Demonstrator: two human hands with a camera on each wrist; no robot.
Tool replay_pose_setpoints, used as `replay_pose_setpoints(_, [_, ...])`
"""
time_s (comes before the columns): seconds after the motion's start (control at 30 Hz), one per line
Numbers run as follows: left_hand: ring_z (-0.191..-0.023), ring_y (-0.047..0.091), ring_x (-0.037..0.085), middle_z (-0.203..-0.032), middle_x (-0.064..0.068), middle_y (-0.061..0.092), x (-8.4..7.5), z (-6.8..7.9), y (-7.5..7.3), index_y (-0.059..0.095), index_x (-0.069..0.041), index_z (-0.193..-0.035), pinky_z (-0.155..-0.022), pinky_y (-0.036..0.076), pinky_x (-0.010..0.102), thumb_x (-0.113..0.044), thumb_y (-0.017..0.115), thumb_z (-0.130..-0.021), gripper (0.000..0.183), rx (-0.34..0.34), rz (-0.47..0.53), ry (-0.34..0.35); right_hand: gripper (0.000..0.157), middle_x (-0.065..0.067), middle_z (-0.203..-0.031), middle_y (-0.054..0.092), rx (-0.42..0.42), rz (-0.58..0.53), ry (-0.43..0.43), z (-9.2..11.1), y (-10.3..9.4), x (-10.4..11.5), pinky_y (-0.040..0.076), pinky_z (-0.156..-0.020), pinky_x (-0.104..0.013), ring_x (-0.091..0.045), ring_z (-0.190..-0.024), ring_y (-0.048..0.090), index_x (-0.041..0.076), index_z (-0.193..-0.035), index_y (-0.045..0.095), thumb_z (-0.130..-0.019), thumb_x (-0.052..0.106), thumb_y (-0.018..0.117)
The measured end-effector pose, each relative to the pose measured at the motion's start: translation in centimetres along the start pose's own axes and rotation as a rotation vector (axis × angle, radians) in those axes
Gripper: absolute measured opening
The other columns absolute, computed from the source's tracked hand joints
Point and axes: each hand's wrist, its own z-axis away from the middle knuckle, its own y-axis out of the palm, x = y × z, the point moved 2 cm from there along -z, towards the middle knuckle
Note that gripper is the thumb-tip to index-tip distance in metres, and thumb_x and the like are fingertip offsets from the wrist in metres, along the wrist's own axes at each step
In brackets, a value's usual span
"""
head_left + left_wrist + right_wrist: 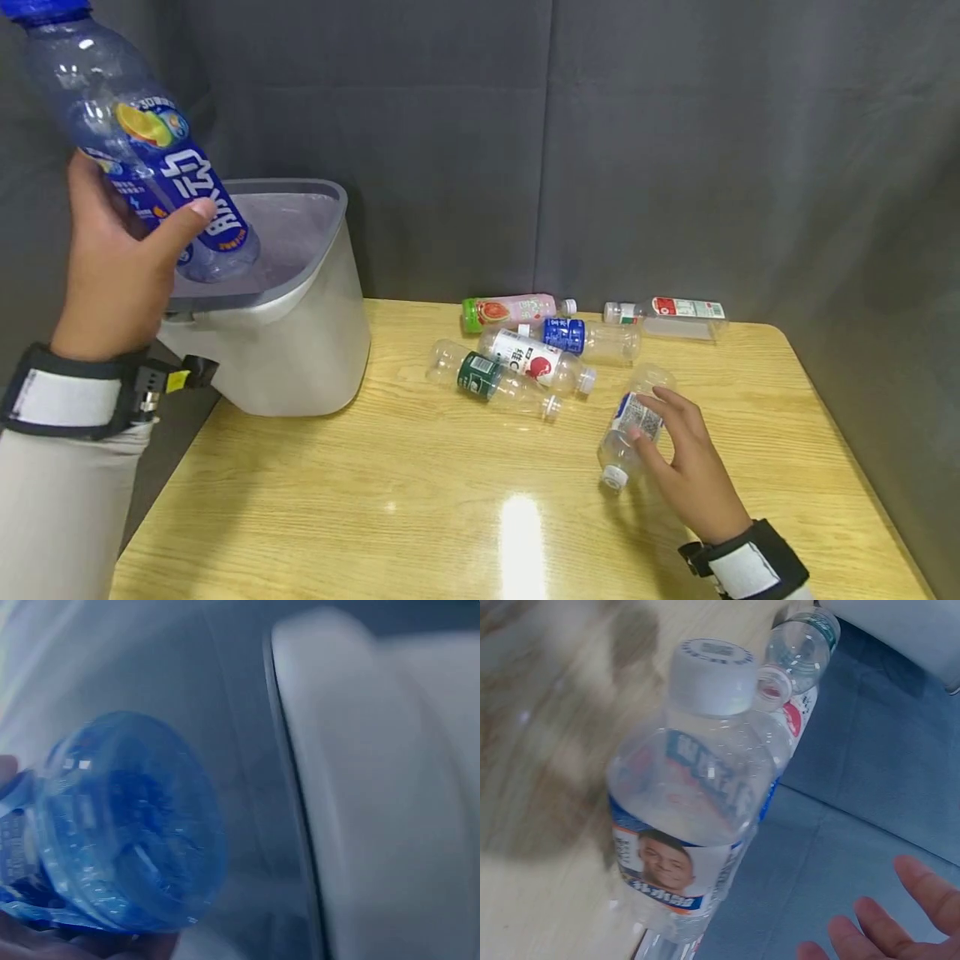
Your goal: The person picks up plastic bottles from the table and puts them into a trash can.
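My left hand (123, 258) grips a large blue plastic drink bottle (161, 150) around its lower half. The bottle leans with its blue cap up at the left, its base over the opening of the grey-rimmed bin (330, 275). In the left wrist view, the bottle's base (142, 825) faces the camera. On the right, my right hand (693, 467) hovers with spread fingers over a clear bottle (633, 425) that lies on the table. In the right wrist view, that bottle's white cap (712, 675) shows and the fingers (885, 926) stand apart from it.
Toward the back of the wooden table (420, 492) lie a pink-labelled bottle (517, 310), a blue-labelled bottle (592, 337), a white-labelled bottle (532, 358), a green-labelled bottle (495, 379) and a flat-sided clear bottle (667, 317). A grey curtain (675, 150) hangs behind.
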Motion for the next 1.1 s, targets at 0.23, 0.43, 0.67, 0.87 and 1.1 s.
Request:
replay_pose_setpoints(0.23, [-0.132, 0.026, 0.019, -0.149, 0.004, 0.02, 2.1, -2.3, -2.7, 0.004, -0.034, -0.146, -0.109, 0.016, 0.046, -0.02, 0.063, -0.092, 0.081, 0.079, -0.522, -0.257, 0.045, -0.016, -0.145, 0.024, -0.008, 0.036, 0.032, 0.7, 0.2, -0.7, 0.036, -0.085, -0.069, -0.043, -0.123, 0.034, 0.012, -0.136, 0.044, -0.096, 0.027, 0.058])
replay_pose_setpoints(0.43, [-0.132, 0.025, 0.02, -0.15, 0.002, 0.018, 2.8, -2.2, -2.1, 0.003, -0.037, -0.146, -0.109, 0.017, 0.049, -0.023, 0.06, -0.093, 0.079, 0.122, -0.543, -0.263, 0.047, -0.016, -0.145, 0.024, -0.016, 0.034, 0.05, 0.8, 0.0, -0.9, 0.034, -0.087, -0.069, -0.043, -0.125, 0.031, 0.013, -0.137, 0.043, -0.096, 0.028, 0.058])
replay_pose_setpoints(0.67, [-0.136, 0.015, 0.014, -0.152, 0.001, 0.013, 2.9, -2.1, -1.8, -0.008, -0.04, -0.146, -0.109, 0.016, 0.05, -0.03, 0.061, -0.092, 0.088, 0.079, -0.569, -0.243, 0.047, -0.016, -0.145, 0.023, -0.008, 0.026, 0.068, 0.8, 0.3, -1.2, 0.034, -0.087, -0.069, -0.044, -0.125, 0.031, 0.013, -0.137, 0.043, -0.096, 0.028, 0.058])
replay_pose_setpoints(0.87, [-0.137, 0.005, 0.008, -0.154, -0.007, 0.005, 3.0, -1.3, -1.6, -0.007, -0.038, -0.147, -0.111, 0.009, 0.044, -0.034, 0.059, -0.091, 0.087, 0.082, -0.665, -0.18, 0.046, -0.017, -0.145, 0.024, -0.014, 0.038, 0.079, 0.6, 0.6, -1.7, 0.034, -0.087, -0.069, -0.045, -0.125, 0.031, 0.012, -0.136, 0.043, -0.096, 0.029, 0.058])
replay_pose_setpoints(1.1, [-0.136, 0.006, 0.007, -0.154, -0.008, 0.006, 3.4, 0.3, 0.0, -0.001, -0.036, -0.149, -0.111, 0.008, 0.044, -0.033, 0.058, -0.093, 0.081, 0.209, -0.77, -0.072, 0.047, -0.02, -0.144, 0.024, -0.011, 0.048, 0.065, 0.2, 1.1, -2.3, 0.035, -0.086, -0.069, -0.047, -0.123, 0.033, 0.008, -0.137, 0.042, -0.095, 0.025, 0.058])
